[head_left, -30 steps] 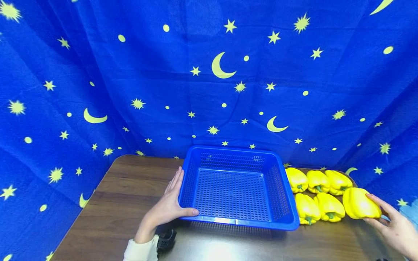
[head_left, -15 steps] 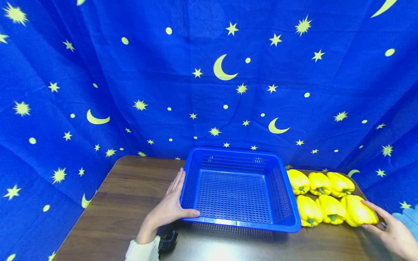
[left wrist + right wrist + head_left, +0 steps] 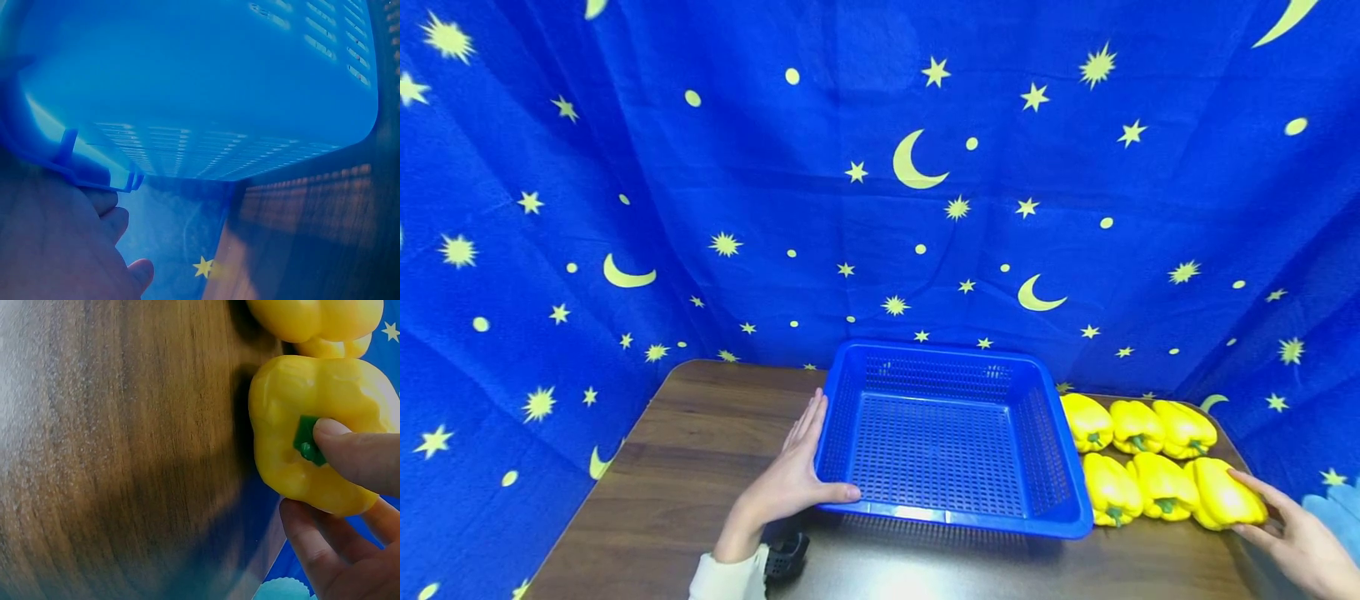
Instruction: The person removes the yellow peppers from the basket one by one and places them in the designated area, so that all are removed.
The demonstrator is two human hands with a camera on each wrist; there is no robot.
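Note:
My left hand (image 3: 786,483) lies along the left side of a blue perforated plastic basket (image 3: 951,519), fingers straight against its outer wall and thumb over the near left corner of the rim. In the left wrist view, fingers (image 3: 115,222) show below the basket's rim. At the right, my right hand (image 3: 1303,533) grips a yellow bell pepper (image 3: 1225,496). The thumb presses by its green stem (image 3: 305,440), and the other fingers hold its side in the right wrist view. The pepper sits at the right end of the front row of peppers.
Beside the basket, more yellow bell peppers (image 3: 1163,485) stand in two rows on the brown wooden table (image 3: 647,492). A blue cloth (image 3: 775,167) with yellow moons and stars hangs behind and at both sides. Light blue fabric (image 3: 1333,517) shows at the far right.
My right hand has lowered the pepper and brought it in beside the front row. The left hand stays at the basket. The head view has shifted slightly.

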